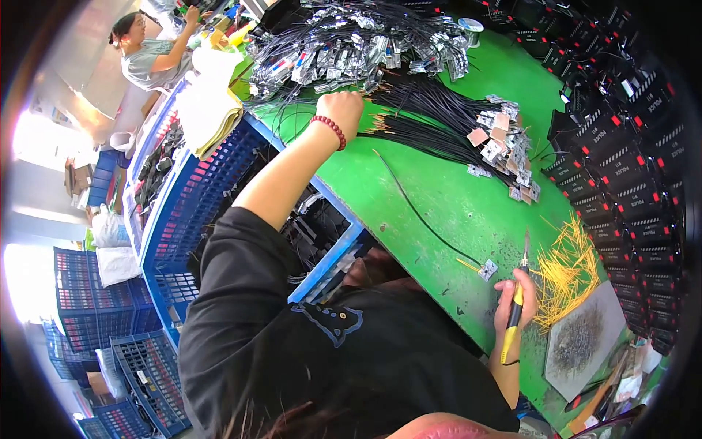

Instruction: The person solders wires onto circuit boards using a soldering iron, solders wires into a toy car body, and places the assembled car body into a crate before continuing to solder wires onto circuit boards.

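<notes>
My right hand (507, 307) grips a soldering iron (517, 304) with a yellow and black handle, its metal tip pointing away from me over the green tabletop (439, 197). Just left of it lies a small silver circuit board (488, 270) with a long black cable (418, 211) and a short yellow wire (468, 264). My left hand (341, 111) reaches to the far left edge of the table, fingers closed. What it holds, if anything, is hidden. Beside it, a bundle of black cables (431, 139) points copper-coloured ends toward the hand, with small boards (504, 146) at the other end.
Yellow wires (567, 271) lie heaped right of the iron, near a scorched grey plate (585, 340). A big pile of cables with silver parts (358, 55) and a spool (470, 26) stand far back. Black cases (621, 175) line the right. Blue crates (179, 219) stand left; another person (153, 55) works beyond.
</notes>
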`<state>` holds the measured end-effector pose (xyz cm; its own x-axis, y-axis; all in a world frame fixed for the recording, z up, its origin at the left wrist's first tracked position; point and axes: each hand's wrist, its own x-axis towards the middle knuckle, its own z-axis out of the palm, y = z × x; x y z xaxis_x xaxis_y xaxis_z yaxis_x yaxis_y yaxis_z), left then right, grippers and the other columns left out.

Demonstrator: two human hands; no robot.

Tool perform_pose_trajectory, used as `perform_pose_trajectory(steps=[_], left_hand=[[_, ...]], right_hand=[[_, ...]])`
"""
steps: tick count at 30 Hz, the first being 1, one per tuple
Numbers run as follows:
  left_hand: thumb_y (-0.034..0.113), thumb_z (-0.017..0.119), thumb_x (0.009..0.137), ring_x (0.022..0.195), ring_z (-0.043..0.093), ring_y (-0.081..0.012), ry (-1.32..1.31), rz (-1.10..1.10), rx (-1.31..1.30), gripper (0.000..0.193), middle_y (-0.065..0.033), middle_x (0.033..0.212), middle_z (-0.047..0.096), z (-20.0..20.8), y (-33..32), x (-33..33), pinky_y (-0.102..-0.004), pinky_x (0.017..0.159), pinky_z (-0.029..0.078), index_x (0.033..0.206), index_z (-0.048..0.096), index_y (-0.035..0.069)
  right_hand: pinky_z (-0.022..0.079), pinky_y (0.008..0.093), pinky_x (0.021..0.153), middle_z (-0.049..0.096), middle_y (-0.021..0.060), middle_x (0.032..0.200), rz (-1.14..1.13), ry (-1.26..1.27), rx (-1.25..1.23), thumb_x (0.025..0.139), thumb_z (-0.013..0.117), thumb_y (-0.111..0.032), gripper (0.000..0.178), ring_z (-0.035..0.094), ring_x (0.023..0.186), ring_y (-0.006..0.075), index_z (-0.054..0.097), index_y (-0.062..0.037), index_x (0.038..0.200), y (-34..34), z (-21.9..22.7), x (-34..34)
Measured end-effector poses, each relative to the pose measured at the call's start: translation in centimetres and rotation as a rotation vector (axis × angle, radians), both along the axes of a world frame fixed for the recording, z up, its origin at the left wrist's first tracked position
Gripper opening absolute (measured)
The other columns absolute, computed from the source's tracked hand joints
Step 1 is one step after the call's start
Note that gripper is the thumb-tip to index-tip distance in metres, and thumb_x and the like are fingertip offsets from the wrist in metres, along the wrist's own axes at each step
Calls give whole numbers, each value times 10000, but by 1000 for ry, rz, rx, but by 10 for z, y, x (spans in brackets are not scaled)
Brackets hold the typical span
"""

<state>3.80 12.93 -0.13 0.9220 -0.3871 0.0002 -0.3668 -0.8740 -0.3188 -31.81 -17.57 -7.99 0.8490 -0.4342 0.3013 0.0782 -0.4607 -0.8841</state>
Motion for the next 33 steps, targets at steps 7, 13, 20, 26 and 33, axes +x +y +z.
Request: perform_pose_trajectory(steps=[7, 13, 20, 26, 33], left_hand=[[114, 569, 745, 811, 667, -326, 96, 38, -418, 405, -151, 827, 680, 12, 34, 14, -428, 724, 525, 1142, 631, 165], [170, 558, 810, 776, 663, -315, 200, -72, -551, 281, -138, 818, 682, 3, 42, 24, -407, 734, 525, 1057, 688, 140], [383, 788, 591, 826, 663, -306, 86, -8, -284, 417, -144, 879, 667, 19, 24, 11, -405, 757, 542, 838, 666, 69], [154, 660, 751, 849, 671, -334, -131, -55, -138, 204, -181, 927, 644, 42, 35, -1, -442, 711, 545, 921, 614, 51], [248, 572, 874, 813, 647, -323, -424, -145, -588, 181, -123, 773, 668, 111, 24, -54, -410, 702, 508, 901, 670, 98]], right_hand=[[510, 277, 567, 653, 115, 744, 27, -96, -135, 901, 604, -72, 198, 656, 608, 168, 609, 9, 1081, 3, 6, 5], [464, 256, 581, 645, 77, 695, 34, -50, -103, 928, 588, -137, 254, 623, 631, 127, 585, 7, 1136, 2, 6, 4], [451, 243, 537, 644, 68, 684, -29, 1, -40, 930, 589, -155, 249, 579, 564, 107, 593, 3, 1123, 3, 2, 5], [494, 264, 572, 638, 82, 702, -25, 11, -27, 922, 605, -141, 233, 646, 612, 151, 608, 13, 1097, 3, 7, 7], [416, 210, 500, 658, 118, 763, -63, -115, 178, 956, 556, -139, 290, 496, 526, 79, 522, -21, 1218, 2, 4, -2]])
